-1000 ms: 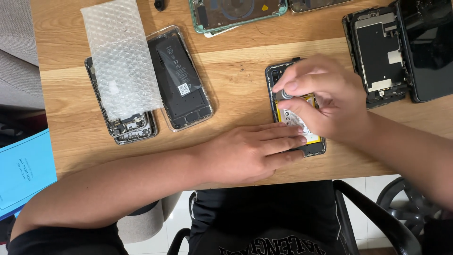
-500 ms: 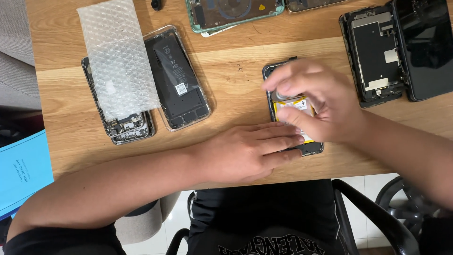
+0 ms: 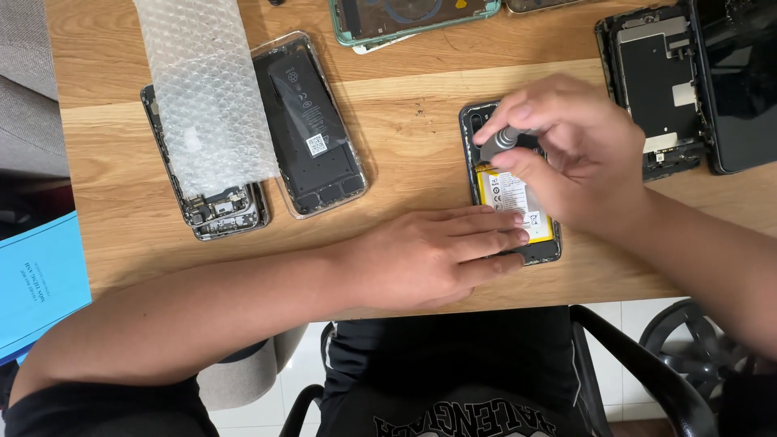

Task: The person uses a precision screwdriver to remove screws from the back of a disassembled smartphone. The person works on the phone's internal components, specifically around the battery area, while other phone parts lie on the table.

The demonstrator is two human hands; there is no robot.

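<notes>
The right hand [image 3: 575, 154] is clenched around a small grey screwdriver [image 3: 500, 142], tip down on the top part of an opened phone [image 3: 510, 190] at centre-right of the frame. The left hand [image 3: 429, 255] lies flat, fingers released, pressing the phone's lower end near its yellow battery [image 3: 506, 194]. The phone rests on a wooden table [image 3: 405, 129]. At upper left, 1 bubble wrap sheet [image 3: 202, 89] covers another opened phone [image 3: 218, 214], just beside a clear back cover w/ black battery [image 3: 312, 125]. At upper right, 1 more disassembled phone [image 3: 655, 81]. A blue booklet [image 3: 36, 279] sits at lower left.
</notes>
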